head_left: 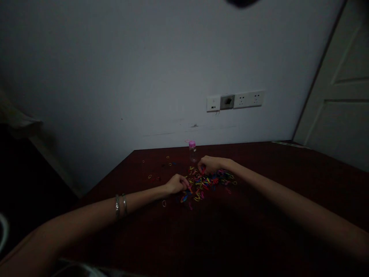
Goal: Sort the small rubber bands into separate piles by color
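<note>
A loose pile of small coloured elastic bands (206, 182) lies on a dark red tabletop. My left hand (177, 184) reaches its left edge, with thumb and fingers pinched together on an elastic band; the exact hold is hard to see in the dim light. Over the pile's back edge, my right hand (210, 164) is curled with its fingers closed, and red elastic bands (203, 169) show at its fingertips. Just behind the right hand stands a small clear bottle (193, 154) with a pink cap (191, 143), upright.
Several stray bands lie to the left, among them a yellow band (150, 176) and a pale band (164, 203). The tabletop (253, 157) meets a wall with sockets (241, 100). A white door (343, 96) stands at the right.
</note>
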Available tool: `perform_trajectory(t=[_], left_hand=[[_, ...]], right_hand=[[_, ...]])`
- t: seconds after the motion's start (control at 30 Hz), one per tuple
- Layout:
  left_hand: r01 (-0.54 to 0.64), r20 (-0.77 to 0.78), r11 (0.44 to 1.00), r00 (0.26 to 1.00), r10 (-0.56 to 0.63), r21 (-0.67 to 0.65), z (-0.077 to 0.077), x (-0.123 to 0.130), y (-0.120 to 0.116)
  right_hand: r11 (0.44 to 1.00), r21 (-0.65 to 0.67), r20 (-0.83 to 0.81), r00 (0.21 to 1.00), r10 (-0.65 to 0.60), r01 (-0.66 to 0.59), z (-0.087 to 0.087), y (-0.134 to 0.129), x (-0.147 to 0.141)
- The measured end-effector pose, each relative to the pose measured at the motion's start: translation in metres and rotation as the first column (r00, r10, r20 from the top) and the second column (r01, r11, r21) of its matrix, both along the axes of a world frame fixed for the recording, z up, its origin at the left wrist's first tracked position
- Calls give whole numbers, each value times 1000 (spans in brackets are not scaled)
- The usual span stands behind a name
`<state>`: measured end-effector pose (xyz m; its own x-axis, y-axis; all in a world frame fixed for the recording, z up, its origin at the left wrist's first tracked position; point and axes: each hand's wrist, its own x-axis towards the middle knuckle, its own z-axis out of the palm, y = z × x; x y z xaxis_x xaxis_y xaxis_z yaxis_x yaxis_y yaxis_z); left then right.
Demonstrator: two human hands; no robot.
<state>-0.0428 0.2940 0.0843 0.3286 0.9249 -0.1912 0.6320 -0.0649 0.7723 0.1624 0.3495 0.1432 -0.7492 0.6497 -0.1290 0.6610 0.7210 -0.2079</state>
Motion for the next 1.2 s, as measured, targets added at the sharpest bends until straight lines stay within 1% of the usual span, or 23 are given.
perform_trajectory(t=[0.1,0.2,0.27,0.37,0.43,0.5,0.53,0.6,0.63,0.67,0.73,0.8,0.83,0.9,0.93,1.0,1.1,1.2], left_hand=[[-30,170,999,985,36,-37,0,29,3],[-14,254,1000,967,11,11,5,44,8],[12,272,997,962,-34,81,12,44,13],[23,227,984,972,-64,178,26,29,21],[-9,147,975,989,-24,222,34,8,27],[-51,39,957,998,42,285,39,-20,32],[-43,-40,947,997,59,319,41,-36,34],[19,-213,898,973,84,441,42,-70,38],[85,-325,875,942,85,476,42,-87,39],[172,-443,864,894,65,473,42,-104,39],[324,-622,854,783,-1,407,40,-132,38],[406,-712,863,697,-81,299,36,-151,35],[431,-730,869,671,-127,244,34,-158,33],[477,-729,865,646,-227,154,29,-164,28],[501,-717,855,644,-267,131,27,-165,25],[537,-692,832,653,-307,138,24,-163,20],[545,-677,816,677,-289,196,22,-157,17],[514,-687,823,689,-230,240,21,-151,20]], right_hand=[[999,0,-45,998,-52,52,0,3,29],[996,-2,-96,991,-91,92,0,3,48],[992,12,-107,987,-120,122,1,1,54],[987,112,-155,983,-100,119,1,-5,49],[981,182,-230,973,-30,73,0,-12,35],[983,182,-300,952,61,-6,-3,-21,12],[986,155,-313,943,111,-65,-6,-26,-1],[980,119,-311,931,189,-159,-11,-35,-32],[972,113,-297,926,232,-208,-14,-38,-48],[961,104,-283,919,274,-255,-17,-41,-64],[948,88,-253,914,318,-306,-23,-45,-96],[930,86,-209,906,368,-358,-28,-48,-126],[925,88,-171,909,380,-370,-30,-50,-138],[925,85,-124,918,378,-370,-32,-55,-158],[931,70,-100,926,363,-358,-33,-57,-165],[933,48,-79,930,359,-357,-34,-61,-171],[914,14,-76,911,406,-406,-34,-63,-168],[900,-40,-85,899,429,-433,-36,-59,-155]])
